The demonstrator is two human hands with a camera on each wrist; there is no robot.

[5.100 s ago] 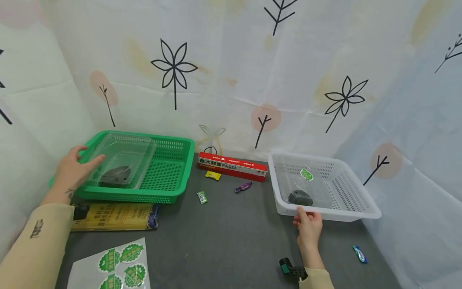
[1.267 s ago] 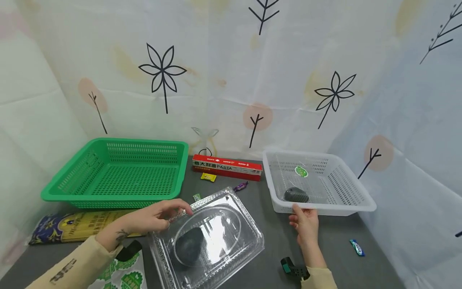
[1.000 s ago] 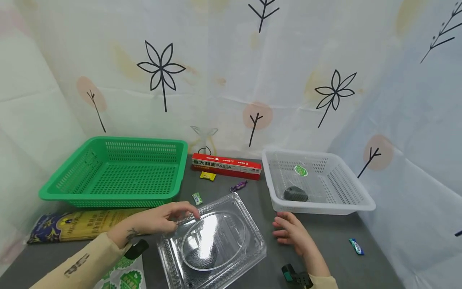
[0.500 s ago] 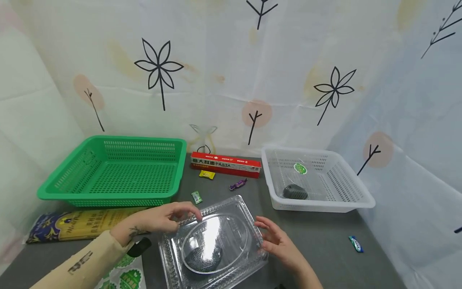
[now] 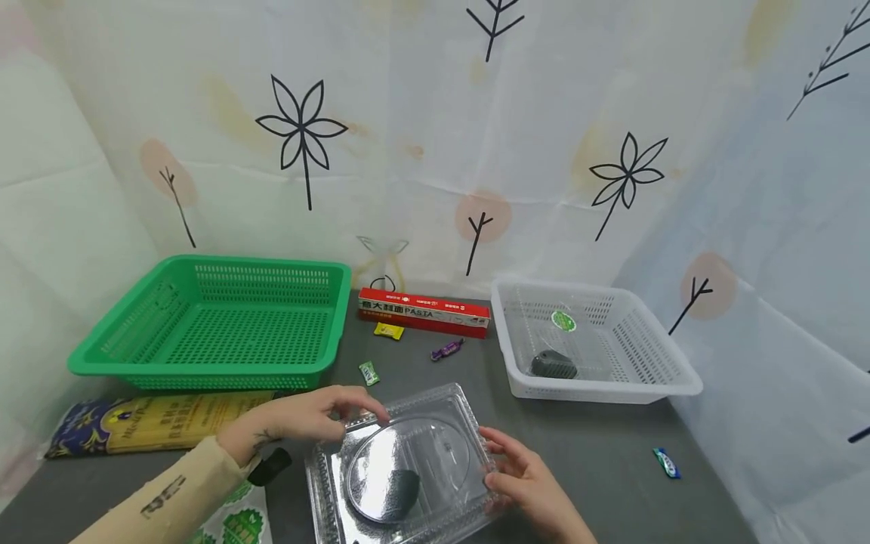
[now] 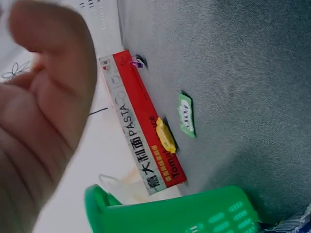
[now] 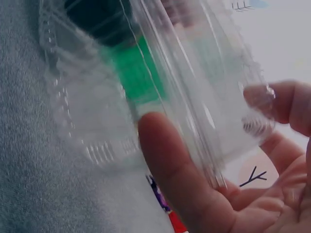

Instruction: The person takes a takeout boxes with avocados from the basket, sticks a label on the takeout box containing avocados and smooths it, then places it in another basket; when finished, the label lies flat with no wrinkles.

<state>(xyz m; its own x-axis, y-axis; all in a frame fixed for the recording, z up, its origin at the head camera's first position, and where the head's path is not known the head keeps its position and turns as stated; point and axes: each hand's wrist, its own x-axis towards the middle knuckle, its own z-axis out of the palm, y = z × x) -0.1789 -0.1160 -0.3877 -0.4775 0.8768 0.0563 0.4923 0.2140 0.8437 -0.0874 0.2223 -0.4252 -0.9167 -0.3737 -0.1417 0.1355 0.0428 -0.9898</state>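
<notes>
A clear plastic clamshell container [image 5: 445,438] is tilted at the front middle in the head view, with a dark oval thing [image 5: 402,493] inside its closed lid. My left hand [image 5: 309,417] holds the container's back left edge, index finger bent over the lid. At the right edge, my right hand [image 5: 533,487] grips it between thumb and fingers. The right wrist view shows the thumb [image 7: 167,155] on one side of the clear plastic [image 7: 97,136] and fingers on the other. In the left wrist view, my left hand [image 6: 46,107] is curled, and the container is out of sight.
A green basket [image 5: 211,369] stands at left behind a yellow pasta bag [image 5: 163,423]. The white basket [image 5: 605,389] at right holds another clear container with a green sticker [image 5: 563,321]. A red pasta box [image 5: 424,312], several wrapped candies and a sticker sheet [image 5: 238,521] lie around.
My left hand has brought the container from the green basket to the front middle. My right hand has let go of the white basket's rim and taken the container's right edge.
</notes>
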